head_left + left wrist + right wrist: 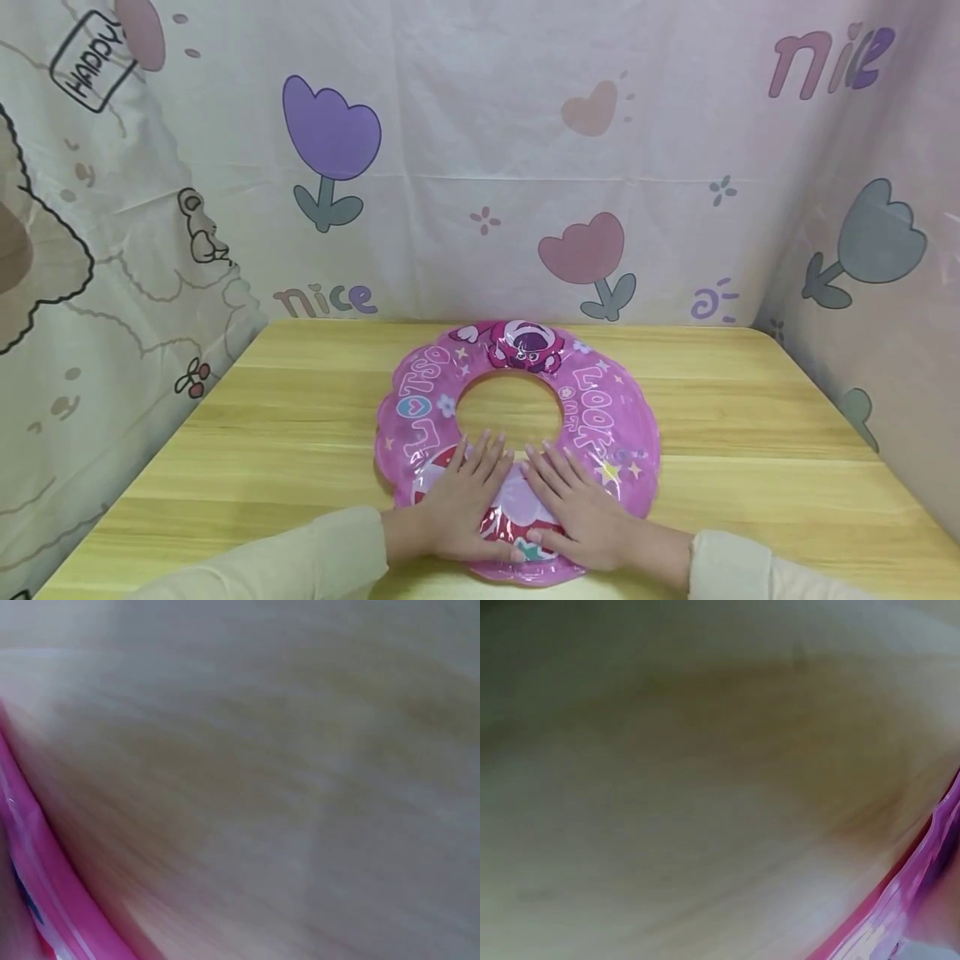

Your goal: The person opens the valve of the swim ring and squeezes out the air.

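A pink inflatable swim ring [611,383] lies flat on the wooden table, printed with a bear, white lettering, stars and flowers. On its near part rests my left hand [465,500], fingers straight and pointing toward the ring's hole. My right hand [581,508] lies beside it on the same part, its fingers also extended and slightly spread. Both thumbs point inward near the ring's front edge. Only a strip of the ring [52,877] shows in the left wrist view, and another strip of the ring [900,900] in the right wrist view.
The wooden table [750,400] has light yellow boards. Behind it and at both sides hangs a pale cloth [465,108] printed with tulips, hearts and words. The cloth meets the table's back edge.
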`<move>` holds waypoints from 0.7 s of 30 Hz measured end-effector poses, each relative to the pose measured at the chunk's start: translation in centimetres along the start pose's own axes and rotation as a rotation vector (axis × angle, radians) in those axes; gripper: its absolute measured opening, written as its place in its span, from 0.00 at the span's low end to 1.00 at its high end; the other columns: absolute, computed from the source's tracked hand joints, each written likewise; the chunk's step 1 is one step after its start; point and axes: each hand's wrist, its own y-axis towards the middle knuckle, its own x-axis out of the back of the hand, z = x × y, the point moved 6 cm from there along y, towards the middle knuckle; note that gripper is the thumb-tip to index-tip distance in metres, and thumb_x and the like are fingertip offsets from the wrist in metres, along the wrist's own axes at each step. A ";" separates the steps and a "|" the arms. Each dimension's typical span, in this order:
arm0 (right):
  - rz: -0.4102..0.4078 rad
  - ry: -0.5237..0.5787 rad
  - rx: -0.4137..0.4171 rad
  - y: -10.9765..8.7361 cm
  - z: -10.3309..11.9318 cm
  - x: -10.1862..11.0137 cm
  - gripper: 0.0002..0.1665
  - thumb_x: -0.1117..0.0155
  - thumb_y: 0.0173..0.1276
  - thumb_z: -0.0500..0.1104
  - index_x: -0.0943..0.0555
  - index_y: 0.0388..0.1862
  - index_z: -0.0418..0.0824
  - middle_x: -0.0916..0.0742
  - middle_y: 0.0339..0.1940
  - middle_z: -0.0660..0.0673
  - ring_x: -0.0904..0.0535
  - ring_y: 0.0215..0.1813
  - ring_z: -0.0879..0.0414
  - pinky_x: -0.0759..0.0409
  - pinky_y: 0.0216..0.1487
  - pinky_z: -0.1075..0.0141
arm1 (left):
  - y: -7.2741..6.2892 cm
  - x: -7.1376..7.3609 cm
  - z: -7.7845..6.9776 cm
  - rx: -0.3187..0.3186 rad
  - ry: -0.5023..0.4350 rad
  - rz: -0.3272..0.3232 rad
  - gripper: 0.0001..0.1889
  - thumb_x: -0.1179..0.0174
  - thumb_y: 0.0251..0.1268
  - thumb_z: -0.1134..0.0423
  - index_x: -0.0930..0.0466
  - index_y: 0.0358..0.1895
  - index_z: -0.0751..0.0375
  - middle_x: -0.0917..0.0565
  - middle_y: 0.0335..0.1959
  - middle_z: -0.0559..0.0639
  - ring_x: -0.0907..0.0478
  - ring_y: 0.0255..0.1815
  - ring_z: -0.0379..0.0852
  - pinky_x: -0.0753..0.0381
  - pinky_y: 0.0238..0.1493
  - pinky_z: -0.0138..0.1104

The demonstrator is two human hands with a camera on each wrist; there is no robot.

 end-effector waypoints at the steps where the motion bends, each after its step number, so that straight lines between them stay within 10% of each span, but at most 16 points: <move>1: 0.009 -0.002 0.000 0.0 0.0 0.0 0.42 0.55 0.69 0.63 0.42 0.71 0.37 0.37 0.73 0.37 0.42 0.71 0.38 0.80 0.73 0.65 | 0.0 -0.1 0.0 0.003 0.000 0.007 0.57 0.60 0.50 0.21 0.54 0.73 0.64 0.56 0.75 0.63 0.58 0.75 0.62 0.52 0.71 0.56; 21: 0.125 0.003 -0.001 0.2 0.2 -0.6 0.41 0.60 0.70 0.64 0.40 0.71 0.38 0.36 0.72 0.38 0.41 0.72 0.41 0.86 0.70 0.67 | -0.2 -1.2 0.0 0.003 0.020 0.120 0.55 0.60 0.52 0.22 0.55 0.73 0.63 0.58 0.75 0.63 0.57 0.75 0.60 0.52 0.72 0.54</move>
